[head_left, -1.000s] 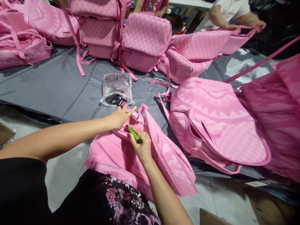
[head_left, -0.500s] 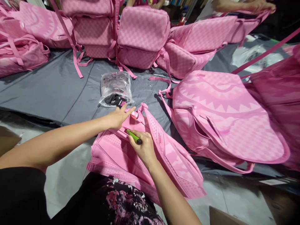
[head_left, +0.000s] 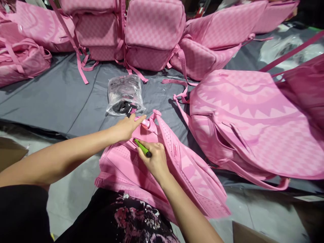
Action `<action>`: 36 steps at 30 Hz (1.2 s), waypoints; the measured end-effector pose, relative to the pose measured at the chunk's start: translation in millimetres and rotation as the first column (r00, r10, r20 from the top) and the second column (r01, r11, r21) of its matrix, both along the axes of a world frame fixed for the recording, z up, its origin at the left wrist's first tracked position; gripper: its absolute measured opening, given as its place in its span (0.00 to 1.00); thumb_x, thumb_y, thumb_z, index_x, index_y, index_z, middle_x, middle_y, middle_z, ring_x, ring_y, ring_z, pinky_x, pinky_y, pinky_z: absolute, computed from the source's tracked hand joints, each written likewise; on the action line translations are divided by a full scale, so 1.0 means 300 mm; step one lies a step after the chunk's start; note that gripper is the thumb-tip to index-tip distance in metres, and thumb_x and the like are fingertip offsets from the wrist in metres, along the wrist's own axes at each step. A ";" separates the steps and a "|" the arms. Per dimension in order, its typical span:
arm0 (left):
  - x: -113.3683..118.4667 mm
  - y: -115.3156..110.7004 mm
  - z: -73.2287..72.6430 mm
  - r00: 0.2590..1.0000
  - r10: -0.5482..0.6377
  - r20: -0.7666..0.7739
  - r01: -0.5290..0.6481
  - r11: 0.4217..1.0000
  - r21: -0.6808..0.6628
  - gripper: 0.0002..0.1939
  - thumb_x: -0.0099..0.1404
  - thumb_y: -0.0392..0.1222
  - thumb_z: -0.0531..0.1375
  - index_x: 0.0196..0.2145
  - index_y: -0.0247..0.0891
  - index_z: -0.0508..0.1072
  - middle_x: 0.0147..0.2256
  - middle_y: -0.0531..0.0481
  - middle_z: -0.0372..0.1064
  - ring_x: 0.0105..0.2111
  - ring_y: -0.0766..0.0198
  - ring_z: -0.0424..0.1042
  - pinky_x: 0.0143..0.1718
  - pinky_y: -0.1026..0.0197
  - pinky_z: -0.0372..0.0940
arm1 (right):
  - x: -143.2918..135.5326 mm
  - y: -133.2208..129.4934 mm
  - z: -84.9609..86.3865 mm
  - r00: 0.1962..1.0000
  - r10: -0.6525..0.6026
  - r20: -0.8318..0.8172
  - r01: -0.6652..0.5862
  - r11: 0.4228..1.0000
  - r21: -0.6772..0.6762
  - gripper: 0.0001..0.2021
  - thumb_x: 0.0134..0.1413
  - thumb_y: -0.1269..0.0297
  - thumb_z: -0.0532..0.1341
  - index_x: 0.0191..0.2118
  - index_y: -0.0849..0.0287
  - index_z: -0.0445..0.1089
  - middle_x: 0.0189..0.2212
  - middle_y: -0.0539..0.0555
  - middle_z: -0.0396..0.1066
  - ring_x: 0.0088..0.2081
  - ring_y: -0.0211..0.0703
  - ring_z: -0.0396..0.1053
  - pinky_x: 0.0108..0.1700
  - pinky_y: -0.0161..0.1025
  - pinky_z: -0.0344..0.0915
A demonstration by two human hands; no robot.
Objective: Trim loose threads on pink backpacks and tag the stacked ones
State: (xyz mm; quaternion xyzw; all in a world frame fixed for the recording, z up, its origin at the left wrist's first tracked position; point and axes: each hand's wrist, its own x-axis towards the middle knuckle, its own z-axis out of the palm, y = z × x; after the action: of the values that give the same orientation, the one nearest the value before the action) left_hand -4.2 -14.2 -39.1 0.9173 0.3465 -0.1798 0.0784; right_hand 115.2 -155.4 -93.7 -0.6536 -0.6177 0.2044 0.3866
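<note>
A pink backpack [head_left: 136, 170] lies at the table's front edge, against my body, with its back panel and shoulder straps facing up. My left hand [head_left: 126, 128] rests flat on the upper part of the bag, fingers stretched out. In my right hand [head_left: 155, 158] is a green marker [head_left: 143, 147] with a black end. Its far tip touches the bag's panel just below my left hand. Right beyond my left fingers lies a clear plastic bag [head_left: 125, 91] with black straps and tags inside.
A large pink backpack [head_left: 253, 114] with a shark-mouth print lies to the right. Several checkered pink backpacks [head_left: 154, 30] stand along the far side, and others [head_left: 25, 60] lie at the left. Crumpled clear plastic [head_left: 286, 50] is at the back right. Grey cloth [head_left: 83, 98] covers the table.
The view has shifted slightly, so the surrounding bags sit a little differently in frame. The marker has moved slightly left in my right hand. My left hand stays on the backpack.
</note>
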 end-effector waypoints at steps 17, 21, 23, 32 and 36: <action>0.021 0.012 -0.011 0.997 0.011 -0.075 -0.012 1.000 -0.018 0.54 0.57 0.30 0.60 0.70 0.49 0.30 0.66 0.31 0.43 0.52 0.46 0.67 0.44 0.55 0.65 | 0.003 0.014 0.017 0.999 0.032 0.035 -0.031 0.999 -0.038 0.13 0.55 0.66 0.64 0.47 0.53 0.77 0.38 0.54 0.80 0.38 0.49 0.76 0.48 0.47 0.64; 0.019 0.012 -0.013 0.999 -0.006 -0.046 0.005 1.000 -0.021 0.52 0.59 0.30 0.60 0.70 0.44 0.33 0.65 0.26 0.42 0.51 0.44 0.68 0.43 0.54 0.65 | 0.002 0.017 0.025 0.997 0.073 0.020 -0.071 0.995 -0.074 0.12 0.55 0.66 0.64 0.46 0.53 0.78 0.38 0.54 0.80 0.38 0.48 0.76 0.47 0.47 0.65; 0.017 0.012 -0.014 0.999 -0.003 -0.039 0.002 1.000 -0.024 0.52 0.58 0.28 0.59 0.71 0.45 0.33 0.66 0.26 0.40 0.51 0.45 0.68 0.42 0.55 0.65 | 0.002 0.017 0.026 0.997 0.039 0.061 -0.036 0.997 -0.062 0.13 0.56 0.65 0.64 0.47 0.54 0.77 0.37 0.54 0.80 0.39 0.50 0.76 0.48 0.49 0.64; 0.019 0.007 0.002 1.000 0.000 -0.023 0.000 1.000 -0.019 0.51 0.58 0.26 0.57 0.71 0.46 0.34 0.66 0.29 0.43 0.50 0.46 0.68 0.43 0.54 0.66 | 0.001 0.019 0.018 0.998 0.017 -0.058 -0.019 0.999 -0.035 0.13 0.56 0.65 0.63 0.47 0.54 0.77 0.41 0.55 0.80 0.39 0.49 0.77 0.50 0.50 0.67; 0.020 -0.002 0.007 1.000 0.015 0.007 -0.015 1.000 -0.017 0.47 0.60 0.27 0.55 0.70 0.46 0.38 0.65 0.30 0.48 0.49 0.47 0.68 0.42 0.55 0.67 | -0.001 0.028 0.006 0.990 0.082 -0.111 -0.089 0.995 -0.056 0.12 0.56 0.64 0.63 0.46 0.53 0.78 0.41 0.54 0.80 0.39 0.49 0.78 0.47 0.48 0.70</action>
State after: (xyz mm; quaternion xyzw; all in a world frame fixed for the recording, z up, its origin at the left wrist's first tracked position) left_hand 1.9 -14.8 -37.1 0.9147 0.3516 -0.1785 0.0887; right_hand 114.7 -147.1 -91.8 -0.6259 -0.6166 0.2747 0.3906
